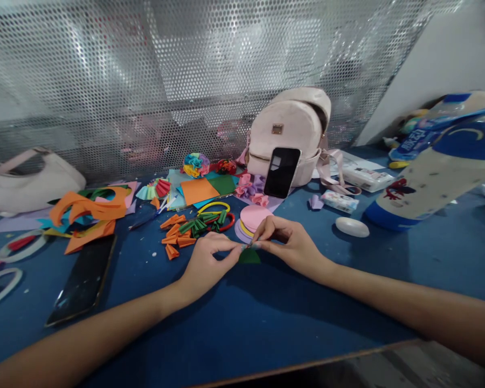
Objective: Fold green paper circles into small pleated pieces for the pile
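Observation:
Over the middle of the table my left hand and my right hand meet fingertip to fingertip. Both are closed in a pinch on a small piece of dark green paper, which hangs below the fingers; its upper edge is hidden by them. Just behind sit round paper discs in pink, yellow and purple, stacked loosely. Left of these, folded green paper pieces lie beside folded orange paper pieces, with a yellow ring and a red ring next to them.
A black phone lies at left, near orange paper scraps and tape rolls. At the back, another phone leans on a pale backpack. A white oval object and a large bottle are at right.

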`<state>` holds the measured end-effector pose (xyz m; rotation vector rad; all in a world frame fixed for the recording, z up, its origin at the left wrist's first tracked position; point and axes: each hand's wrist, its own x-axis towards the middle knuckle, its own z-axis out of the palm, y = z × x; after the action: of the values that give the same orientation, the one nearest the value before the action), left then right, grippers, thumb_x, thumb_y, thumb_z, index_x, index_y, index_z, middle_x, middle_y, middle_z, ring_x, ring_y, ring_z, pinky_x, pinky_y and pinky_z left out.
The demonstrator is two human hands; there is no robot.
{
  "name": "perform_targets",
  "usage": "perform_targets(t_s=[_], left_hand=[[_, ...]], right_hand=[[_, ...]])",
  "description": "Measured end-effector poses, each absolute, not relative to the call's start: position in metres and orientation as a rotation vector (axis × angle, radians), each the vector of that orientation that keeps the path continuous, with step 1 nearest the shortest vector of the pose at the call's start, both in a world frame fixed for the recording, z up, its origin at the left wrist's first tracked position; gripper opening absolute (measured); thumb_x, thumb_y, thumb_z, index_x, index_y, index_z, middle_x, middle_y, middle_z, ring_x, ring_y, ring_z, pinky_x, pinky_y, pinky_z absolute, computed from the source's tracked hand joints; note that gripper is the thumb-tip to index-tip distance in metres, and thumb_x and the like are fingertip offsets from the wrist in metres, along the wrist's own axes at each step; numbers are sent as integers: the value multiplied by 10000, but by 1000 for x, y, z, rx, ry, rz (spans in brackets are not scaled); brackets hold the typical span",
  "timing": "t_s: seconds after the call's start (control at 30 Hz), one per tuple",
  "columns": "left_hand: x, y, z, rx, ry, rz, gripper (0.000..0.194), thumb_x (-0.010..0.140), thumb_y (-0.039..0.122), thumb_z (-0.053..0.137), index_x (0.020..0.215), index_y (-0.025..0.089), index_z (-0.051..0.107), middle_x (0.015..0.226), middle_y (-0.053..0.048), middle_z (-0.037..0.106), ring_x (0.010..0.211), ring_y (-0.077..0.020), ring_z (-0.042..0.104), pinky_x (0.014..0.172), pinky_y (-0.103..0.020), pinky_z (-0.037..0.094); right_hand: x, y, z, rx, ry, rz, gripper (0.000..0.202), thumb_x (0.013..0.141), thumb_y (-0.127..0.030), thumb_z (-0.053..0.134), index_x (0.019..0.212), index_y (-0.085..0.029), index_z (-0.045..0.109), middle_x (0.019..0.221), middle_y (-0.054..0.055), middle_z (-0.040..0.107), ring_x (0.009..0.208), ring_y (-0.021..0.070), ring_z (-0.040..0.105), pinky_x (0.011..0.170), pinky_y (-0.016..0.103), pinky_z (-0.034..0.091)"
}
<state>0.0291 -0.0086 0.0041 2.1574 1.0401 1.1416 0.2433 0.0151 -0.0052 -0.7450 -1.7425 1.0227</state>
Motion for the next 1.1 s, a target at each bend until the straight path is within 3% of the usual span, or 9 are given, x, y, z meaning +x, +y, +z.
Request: perform_targets(t_s=[0.1,0.27,0.57,0.77,1.1], left_hand=[[30,-7,3,2084,994,1144,152,878,166,687,805,185,819,769,-36,803,722,-193,711,747,-310,504],[30,-4,3,1983,959,1102,91,821,141,757,751,184,798,786,-41,800,765,-196,708,783,-314,502],[34,-8,15,2248,1080,809,203,861,50,689,698,164,651,779,18,716,800,-163,618,817,-323,359],[33,-8,20,2288,1097,714,197,924,106,600,755,176,673,791,6,713,809,-174,612,809,-323,344],[34,-8,24,1927,1115,787,192,818,212,625,633,165,655,673,-15,691,676,-167,614,704,-269,434]], right_hand=[[243,14,-5,-738,-1737,1028,324,831,-387,787,698,-186,570,785,35,673,705,148,640,666,268,538],[242,10,-2,-707,-1757,1031,313,847,-358,776,682,-188,571,783,37,683,708,151,654,670,270,541],[241,6,-2,-702,-1782,1002,305,859,-340,763,681,-186,569,780,33,686,718,150,665,669,266,541],[242,10,-1,-701,-1758,1035,293,846,-363,770,705,-183,588,793,36,687,725,153,663,685,276,544],[245,14,0,-781,-1830,1126,250,872,-397,729,771,-175,675,793,37,699,720,150,645,681,265,517]])
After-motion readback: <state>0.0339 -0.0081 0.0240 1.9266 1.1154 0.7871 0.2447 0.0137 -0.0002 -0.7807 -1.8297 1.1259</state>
